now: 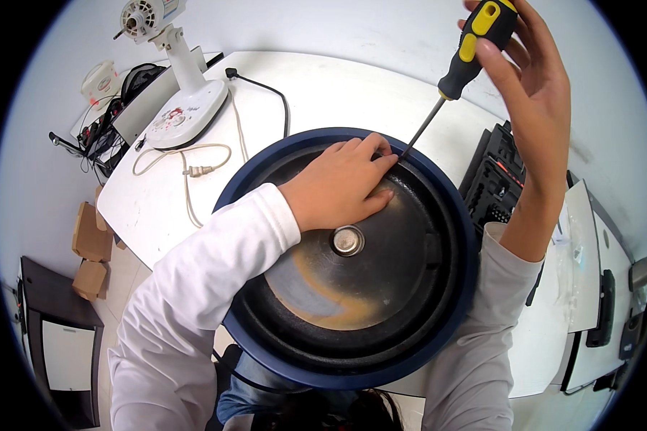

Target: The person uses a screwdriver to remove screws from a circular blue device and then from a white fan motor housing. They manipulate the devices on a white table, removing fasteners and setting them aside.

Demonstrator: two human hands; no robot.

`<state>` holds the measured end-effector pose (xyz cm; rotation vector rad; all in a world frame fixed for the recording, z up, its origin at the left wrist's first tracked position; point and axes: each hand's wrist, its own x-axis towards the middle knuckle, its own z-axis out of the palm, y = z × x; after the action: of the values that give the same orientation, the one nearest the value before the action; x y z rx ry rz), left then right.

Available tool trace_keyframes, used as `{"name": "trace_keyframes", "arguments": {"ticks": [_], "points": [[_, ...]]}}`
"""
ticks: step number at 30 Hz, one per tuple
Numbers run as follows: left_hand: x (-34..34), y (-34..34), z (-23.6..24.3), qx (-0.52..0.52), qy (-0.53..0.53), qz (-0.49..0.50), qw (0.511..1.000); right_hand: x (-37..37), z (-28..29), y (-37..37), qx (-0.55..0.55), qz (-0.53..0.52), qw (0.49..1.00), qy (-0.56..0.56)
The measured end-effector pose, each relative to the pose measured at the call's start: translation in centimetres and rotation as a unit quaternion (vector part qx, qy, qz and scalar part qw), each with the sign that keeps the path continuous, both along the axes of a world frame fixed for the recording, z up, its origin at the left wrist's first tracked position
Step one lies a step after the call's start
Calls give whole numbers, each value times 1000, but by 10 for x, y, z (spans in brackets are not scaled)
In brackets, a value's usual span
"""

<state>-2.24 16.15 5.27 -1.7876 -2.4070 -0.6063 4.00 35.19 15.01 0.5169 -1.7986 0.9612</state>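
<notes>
A round electric cooker point(470, 287) with a dark blue rim stands in front of me, its dark inside uncovered. The heating plate point(402, 255) has a tan, worn ring, and a silver round sensor point(348, 241) sits at its centre. My right hand point(535, 93) holds the black-and-yellow handle of a screwdriver point(461, 68), tilted, with its shaft running down to the cooker's far inner edge. My left hand point(345, 179) lies over the plate with its thumb apart, its index fingertip beside the screwdriver's tip. Whatever lies under the tip is hidden.
A white fan stand point(190, 111) with a beige cord and plug point(200, 171) stands at the table's back left. Behind the cooker runs a black cable point(284, 100). An open black tool case point(492, 179) lies to the right. Cardboard boxes point(91, 237) are on the floor at left.
</notes>
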Motion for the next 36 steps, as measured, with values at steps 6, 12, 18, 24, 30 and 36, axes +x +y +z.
{"name": "trace_keyframes", "arguments": {"ticks": [6, 12, 18, 24, 30, 36], "points": [[0, 1, 2, 4, 2, 2, 1000, 18, 6, -17, 96, -143, 985, -2], [-1, 1, 2, 7, -8, 2, 1000, 8, 0, -16, 72, -196, 978, 10], [0, 1, 2, 7, -9, 4, 1000, 18, 4, -21, 59, -176, 983, -13], [-1, 0, 1, 9, -3, -1, 1000, 4, 0, 4, -33, -44, 996, -67], [-1, 0, 3, -1, -20, -2, 1000, 13, 5, -27, 1, -168, 985, -39], [-1, -1, 0, 9, -11, 4, 1000, -3, -1, -4, 142, -90, 985, 49]]}}
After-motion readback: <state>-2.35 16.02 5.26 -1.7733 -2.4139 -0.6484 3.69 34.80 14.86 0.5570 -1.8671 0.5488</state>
